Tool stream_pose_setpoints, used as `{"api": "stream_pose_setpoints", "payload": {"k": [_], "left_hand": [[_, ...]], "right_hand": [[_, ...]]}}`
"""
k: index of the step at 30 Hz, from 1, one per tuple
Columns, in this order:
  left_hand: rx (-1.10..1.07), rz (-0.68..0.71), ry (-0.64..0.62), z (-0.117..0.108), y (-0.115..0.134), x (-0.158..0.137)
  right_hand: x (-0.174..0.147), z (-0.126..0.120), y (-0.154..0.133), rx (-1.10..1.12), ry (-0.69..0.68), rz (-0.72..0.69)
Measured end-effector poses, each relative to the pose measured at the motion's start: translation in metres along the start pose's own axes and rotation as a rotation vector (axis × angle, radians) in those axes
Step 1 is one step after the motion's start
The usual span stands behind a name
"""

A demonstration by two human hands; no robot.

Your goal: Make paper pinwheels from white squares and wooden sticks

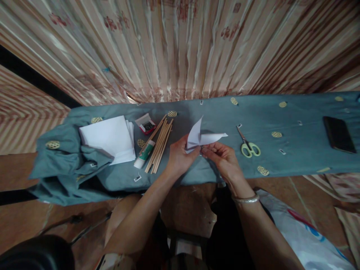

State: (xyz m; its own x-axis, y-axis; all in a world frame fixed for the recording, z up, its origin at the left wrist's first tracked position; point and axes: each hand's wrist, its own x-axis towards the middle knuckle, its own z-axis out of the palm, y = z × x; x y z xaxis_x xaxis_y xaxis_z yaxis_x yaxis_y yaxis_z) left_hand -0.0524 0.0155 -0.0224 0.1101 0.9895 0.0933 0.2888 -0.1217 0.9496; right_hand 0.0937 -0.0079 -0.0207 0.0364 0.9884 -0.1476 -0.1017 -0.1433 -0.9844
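A white paper pinwheel [194, 135] with raised, curved points is held over the cloth-covered table. My left hand [180, 155] grips its left side, the thumb pressed on the paper near the middle. At its lower right, my right hand [221, 155] has thumb and fingertips pinched together close to the pinwheel's centre. Whatever is in that pinch is too small to make out. To the left lie a bundle of thin wooden sticks [160, 148], a green and white glue stick [144, 154] and a small open box of dark pins [146, 124].
A stack of white paper sheets [109, 137] lies at the left, partly under a fold of the green tablecloth [185, 112]. Scissors with green handles [249, 146] rest at the right, a dark phone [339, 134] farther right. A striped curtain [180, 48] hangs behind the table.
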Motion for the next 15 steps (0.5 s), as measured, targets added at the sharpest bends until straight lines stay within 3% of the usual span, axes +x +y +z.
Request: {"api": "stream_pose_setpoints", "payload": {"k": [15], "left_hand": [[-0.032, -0.032, -0.045, -0.0019, -0.0038, -0.0013]], "right_hand": [[-0.0013, 0.002, 0.0005, 0.034, 0.039, 0.069]]}}
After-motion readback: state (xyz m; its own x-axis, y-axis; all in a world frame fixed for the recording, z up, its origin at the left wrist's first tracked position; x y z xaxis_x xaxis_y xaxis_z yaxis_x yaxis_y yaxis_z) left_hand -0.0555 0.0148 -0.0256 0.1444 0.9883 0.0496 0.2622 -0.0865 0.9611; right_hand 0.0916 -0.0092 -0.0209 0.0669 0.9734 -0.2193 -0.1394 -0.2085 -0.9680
